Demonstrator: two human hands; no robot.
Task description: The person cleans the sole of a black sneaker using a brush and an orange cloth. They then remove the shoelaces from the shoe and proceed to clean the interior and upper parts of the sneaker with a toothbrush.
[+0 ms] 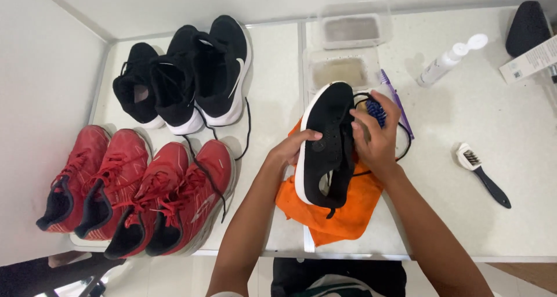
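Note:
A black sneaker with a white sole (325, 146) lies on its side over an orange cloth (342, 210) near the table's front edge. My left hand (293, 146) grips the sneaker at its sole side. My right hand (374, 137) presses a brush with blue bristles (376, 108) against the sneaker's upper; most of the brush is hidden by my fingers. A purple toothbrush (399, 102) lies just right of my right hand.
Several red sneakers (139, 187) line the front left, with black sneakers (185, 79) behind them. Two clear tubs (348, 47) of cloudy liquid stand at the back. A white bottle (447, 59) and a black-handled brush (481, 172) lie on the right.

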